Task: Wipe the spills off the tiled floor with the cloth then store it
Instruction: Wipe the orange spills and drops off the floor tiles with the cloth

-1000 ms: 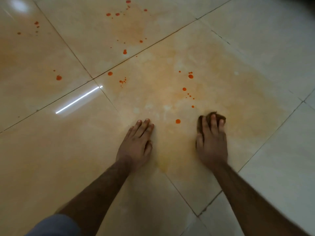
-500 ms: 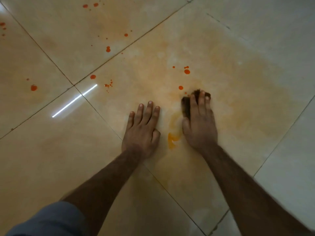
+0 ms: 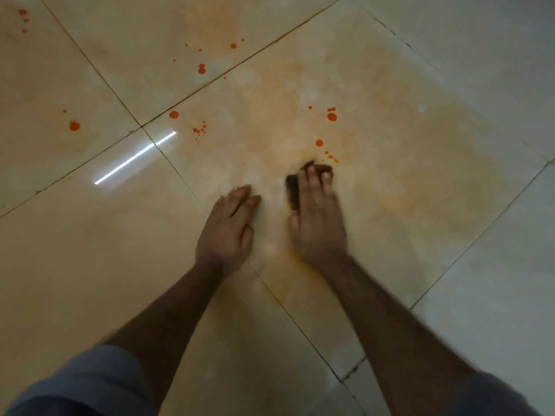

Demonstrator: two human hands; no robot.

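Note:
A small dark brown cloth [image 3: 292, 189] lies on the glossy beige tiled floor [image 3: 420, 190]. My right hand [image 3: 318, 217] presses it down with the fingers laid flat over it, so only its left and far edges show. My left hand [image 3: 228, 226] rests flat on the tile just to the left, fingers straight. Red drops lie just beyond the cloth [image 3: 319, 142] and farther off [image 3: 332, 117]. More red drops sit to the left [image 3: 174, 115], [image 3: 74, 125] and on the far tile [image 3: 201, 69]. A faint orange smear [image 3: 300, 261] shows by my right wrist.
A wide pale-orange film [image 3: 405, 163] covers the middle tile. Dark grout lines [image 3: 186, 181] cross the floor. A bright light reflection [image 3: 135, 157] streaks the tile to the left. Grey sleeves [image 3: 81, 385] show at the bottom edge.
My right hand slid the cloth forward and left over a red drop, which became an orange smear. The two hands are now closer together. The view shifted forward.

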